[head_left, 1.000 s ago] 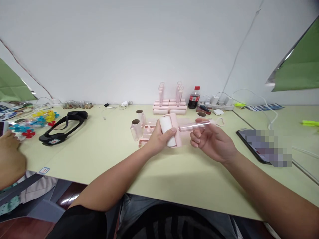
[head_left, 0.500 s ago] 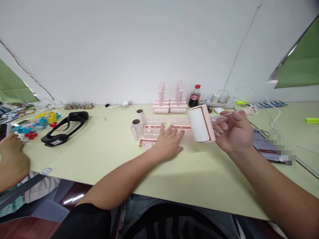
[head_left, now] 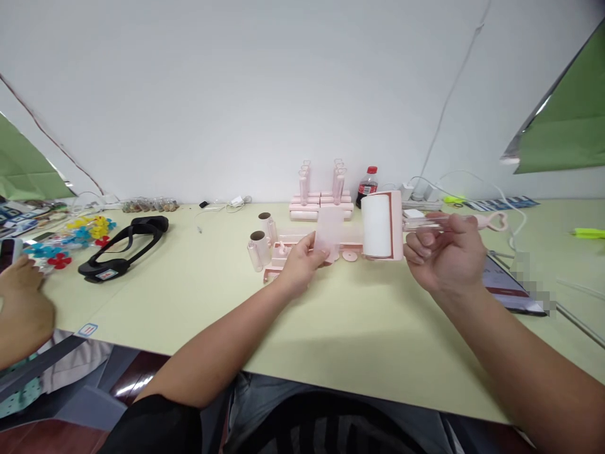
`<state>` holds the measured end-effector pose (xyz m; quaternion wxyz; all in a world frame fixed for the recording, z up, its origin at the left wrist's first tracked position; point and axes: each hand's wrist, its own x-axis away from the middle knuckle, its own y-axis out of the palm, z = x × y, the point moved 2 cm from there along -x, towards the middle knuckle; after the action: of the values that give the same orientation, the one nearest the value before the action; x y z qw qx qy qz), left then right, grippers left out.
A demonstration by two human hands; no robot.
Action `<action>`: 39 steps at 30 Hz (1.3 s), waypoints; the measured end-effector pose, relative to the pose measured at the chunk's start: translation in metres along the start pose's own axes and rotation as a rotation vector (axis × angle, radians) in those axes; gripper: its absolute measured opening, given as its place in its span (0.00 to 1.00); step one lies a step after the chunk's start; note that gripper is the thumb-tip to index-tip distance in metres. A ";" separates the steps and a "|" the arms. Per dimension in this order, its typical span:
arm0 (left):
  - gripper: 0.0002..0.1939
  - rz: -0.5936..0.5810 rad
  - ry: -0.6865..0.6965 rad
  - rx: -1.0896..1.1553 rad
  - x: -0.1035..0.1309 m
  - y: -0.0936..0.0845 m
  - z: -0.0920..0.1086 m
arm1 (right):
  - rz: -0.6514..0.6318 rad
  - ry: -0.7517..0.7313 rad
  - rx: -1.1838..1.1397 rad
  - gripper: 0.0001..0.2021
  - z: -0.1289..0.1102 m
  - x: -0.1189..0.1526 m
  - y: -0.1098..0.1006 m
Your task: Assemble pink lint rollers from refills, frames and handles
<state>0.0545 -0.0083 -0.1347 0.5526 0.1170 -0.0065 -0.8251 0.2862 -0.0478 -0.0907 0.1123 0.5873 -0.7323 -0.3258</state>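
My right hand (head_left: 447, 252) is closed round the clear handle of a pink lint roller (head_left: 382, 226), which is raised above the table with its white roll facing left. Between the thumb and fingers of my left hand (head_left: 302, 263) is a translucent pink cover (head_left: 329, 232), held upright just left of the roller. Pink parts, among them a small disc (head_left: 350, 256) and a frame piece (head_left: 271, 275), lie on the table around my left hand. Two white rolls with brown cores (head_left: 259, 247) stand to the left beside clear handles.
Several assembled pink rollers (head_left: 305, 211) stand by the wall beside a cola bottle (head_left: 367, 186). A black headset (head_left: 123, 252) and coloured flower pieces (head_left: 59, 260) lie left, near another person's hand (head_left: 21, 277). A tablet (head_left: 513, 287) and cables are at the right.
My left hand has closed on the translucent cover and lifted it from the table. The roller in my right hand has turned more level and moved slightly.
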 end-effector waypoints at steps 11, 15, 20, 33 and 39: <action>0.30 -0.065 -0.035 0.241 0.003 0.008 -0.001 | -0.123 -0.141 0.138 0.09 0.018 0.012 0.009; 0.28 -0.074 -0.024 0.203 0.003 0.008 -0.003 | -0.127 -0.139 0.166 0.10 0.022 0.015 0.011; 0.27 -0.089 -0.027 0.168 0.004 0.008 -0.001 | -0.150 -0.148 0.177 0.10 0.023 0.016 0.012; 0.29 -0.100 -0.040 0.099 0.004 0.007 -0.005 | -0.109 -0.139 0.233 0.14 0.029 0.015 0.009; 0.32 -0.123 -0.038 0.064 0.006 0.010 -0.002 | -0.133 -0.097 0.248 0.15 0.034 0.017 0.011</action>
<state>0.0614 -0.0177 -0.1363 0.4964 0.1193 -0.0361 -0.8591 0.2539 -0.0508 -0.1140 -0.0187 0.6276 -0.7309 -0.2675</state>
